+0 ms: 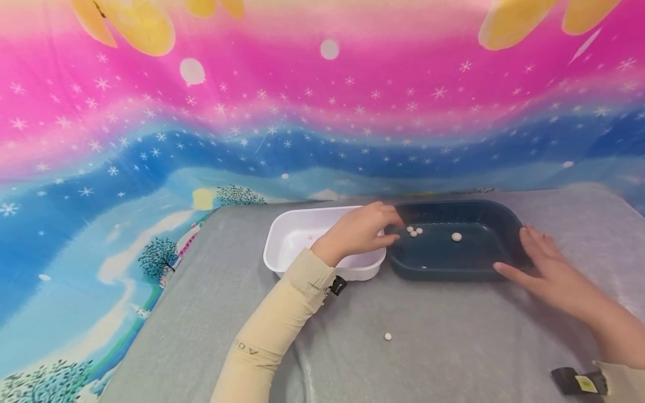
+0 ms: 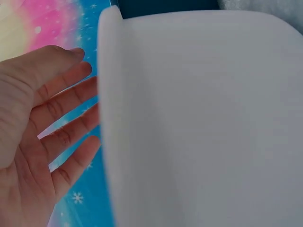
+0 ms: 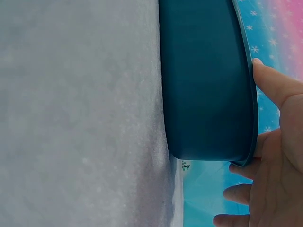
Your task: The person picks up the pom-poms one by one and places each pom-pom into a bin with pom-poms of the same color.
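My left hand (image 1: 360,229) hovers above the right end of a white plastic basin (image 1: 274,238), its fingertips beside the left rim of a dark teal basin (image 1: 448,273). Nothing shows between its relaxed, spread fingers (image 2: 71,106) in the left wrist view. At the teal basin's right end, my right hand (image 1: 559,274) rests against the rim, thumb on the front side and loosely extended fingers around the corner. Inside the teal basin lie several small white balls (image 1: 414,233) in a cluster, and a larger white ball (image 1: 456,237) sits apart from them.
One small white ball (image 1: 388,336) lies on the grey cloth-covered table (image 1: 453,341) in front of the basins. A small pinkish thing (image 1: 310,237) is in the white basin, too small to identify. Behind the table hangs a colourful printed backdrop (image 1: 302,123).
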`<state>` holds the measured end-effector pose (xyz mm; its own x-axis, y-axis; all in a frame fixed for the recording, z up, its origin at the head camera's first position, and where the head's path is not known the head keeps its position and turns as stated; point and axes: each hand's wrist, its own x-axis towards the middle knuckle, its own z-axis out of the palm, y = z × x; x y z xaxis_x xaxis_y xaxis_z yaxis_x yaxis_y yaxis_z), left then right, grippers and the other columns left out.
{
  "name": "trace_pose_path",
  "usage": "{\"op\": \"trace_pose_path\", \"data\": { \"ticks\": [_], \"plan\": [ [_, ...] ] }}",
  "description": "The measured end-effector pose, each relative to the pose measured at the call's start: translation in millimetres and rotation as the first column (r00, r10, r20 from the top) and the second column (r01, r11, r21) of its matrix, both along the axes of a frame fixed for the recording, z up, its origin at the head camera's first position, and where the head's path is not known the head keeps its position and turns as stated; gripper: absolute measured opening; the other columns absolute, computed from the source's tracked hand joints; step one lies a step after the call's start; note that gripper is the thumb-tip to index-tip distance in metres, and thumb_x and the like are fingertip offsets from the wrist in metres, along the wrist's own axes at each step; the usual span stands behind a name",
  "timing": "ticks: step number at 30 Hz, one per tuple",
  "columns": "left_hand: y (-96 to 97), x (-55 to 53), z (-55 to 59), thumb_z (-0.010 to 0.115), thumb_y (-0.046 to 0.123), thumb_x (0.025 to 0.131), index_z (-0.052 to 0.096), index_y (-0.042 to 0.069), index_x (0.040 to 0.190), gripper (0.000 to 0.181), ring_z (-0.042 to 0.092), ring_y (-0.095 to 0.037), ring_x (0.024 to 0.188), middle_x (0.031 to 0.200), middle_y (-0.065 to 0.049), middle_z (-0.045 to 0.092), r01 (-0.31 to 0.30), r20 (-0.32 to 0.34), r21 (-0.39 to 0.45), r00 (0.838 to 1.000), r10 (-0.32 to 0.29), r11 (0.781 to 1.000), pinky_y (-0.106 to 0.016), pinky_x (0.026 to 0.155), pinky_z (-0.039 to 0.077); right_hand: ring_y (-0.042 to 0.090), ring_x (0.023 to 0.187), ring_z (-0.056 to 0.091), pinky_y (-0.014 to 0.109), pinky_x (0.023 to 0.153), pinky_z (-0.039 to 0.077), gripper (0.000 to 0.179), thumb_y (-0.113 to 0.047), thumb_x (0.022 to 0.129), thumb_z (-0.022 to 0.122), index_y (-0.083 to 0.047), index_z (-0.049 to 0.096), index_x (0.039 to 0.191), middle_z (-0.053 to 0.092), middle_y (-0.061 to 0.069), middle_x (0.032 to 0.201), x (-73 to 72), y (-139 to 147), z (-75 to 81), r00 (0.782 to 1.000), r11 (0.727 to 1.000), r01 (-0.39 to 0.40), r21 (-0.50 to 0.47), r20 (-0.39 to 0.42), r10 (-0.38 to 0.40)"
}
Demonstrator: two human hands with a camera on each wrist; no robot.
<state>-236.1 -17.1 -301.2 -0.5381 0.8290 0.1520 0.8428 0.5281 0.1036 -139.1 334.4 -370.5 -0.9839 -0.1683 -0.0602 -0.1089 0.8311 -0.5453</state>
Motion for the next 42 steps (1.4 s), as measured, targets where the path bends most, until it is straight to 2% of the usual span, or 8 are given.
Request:
{"op": "trace_pose_path", "data": {
  "ticks": [7,16,20,29,36,42],
  "plan": [
    [-11.6,6.4,4.6,0.062,0.026,0.099,0.071,0.014,0.116,0.024,0.06,-0.014,0.111,0.117,0.0,0.069,-0.004,0.042,0.069,0.999,0.001,0.998,-0.026,0.098,0.049,0.046,0.141,-0.034,0.08,0.105,-0.009,0.095,-0.048,0.101,0.05,-0.003,-0.015,0.155,-0.029,0.019,0.159,1.1,0,-0.2,1.0,1.0,-0.006,0.0,0.008,0.006],
    [-17.9,17.2,6.0,0.061,0.027,0.098,0.072,0.014,0.113,0.023,0.061,-0.014,0.11,0.114,0.001,0.069,0.037,-0.016,0.051,0.999,-0.036,0.998,-0.027,0.098,0.05,0.047,0.141,-0.034,0.08,0.105,-0.01,0.095,-0.048,0.101,0.049,-0.002,-0.014,0.155,-0.028,0.021,0.159,1.0,0,1.2,1.0,1.0,-0.005,-0.004,0.01,0.005],
    [-19.6,20.2,4.5,0.061,0.026,0.098,0.072,0.012,0.112,0.023,0.062,-0.014,0.108,0.112,0.0,0.069,0.065,-0.026,0.057,0.998,-0.064,0.996,-0.028,0.098,0.05,0.046,0.141,-0.034,0.08,0.105,-0.01,0.095,-0.047,0.101,0.049,-0.002,-0.014,0.155,-0.028,0.02,0.159,1.8,-1,1.5,1.0,1.0,-0.006,-0.005,0.009,0.006],
    [-22.6,27.1,0.1,0.062,0.026,0.097,0.073,0.013,0.11,0.021,0.061,-0.013,0.104,0.109,0.002,0.069,0.076,-0.041,0.059,0.996,-0.073,0.995,-0.027,0.094,0.051,0.047,0.141,-0.033,0.08,0.105,-0.01,0.095,-0.048,0.102,0.049,-0.001,-0.014,0.155,-0.028,0.021,0.159,1.5,0,0.8,1.0,1.0,-0.005,0.002,0.004,0.005],
    [-23.8,35.6,-1.8,0.063,0.025,0.097,0.073,0.011,0.11,0.021,0.06,-0.014,0.105,0.11,0.002,0.07,0.118,-0.03,0.068,0.993,-0.116,0.991,-0.027,0.096,0.05,0.046,0.141,-0.034,0.079,0.106,-0.011,0.094,-0.047,0.102,0.049,-0.001,-0.014,0.155,-0.028,0.021,0.159,2.1,0,0.5,1.0,1.0,-0.008,-0.003,0.0,0.008],
    [-25.1,42.1,-3.8,0.063,0.026,0.097,0.073,0.013,0.11,0.021,0.06,-0.013,0.106,0.109,0.004,0.069,0.137,-0.048,0.062,0.99,-0.134,0.989,-0.026,0.096,0.05,0.046,0.141,-0.034,0.079,0.106,-0.012,0.094,-0.047,0.102,0.048,-0.002,-0.015,0.155,-0.029,0.02,0.159,3.0,-1,1.2,1.0,1.0,-0.01,-0.001,-0.002,0.01]
  ]
}}
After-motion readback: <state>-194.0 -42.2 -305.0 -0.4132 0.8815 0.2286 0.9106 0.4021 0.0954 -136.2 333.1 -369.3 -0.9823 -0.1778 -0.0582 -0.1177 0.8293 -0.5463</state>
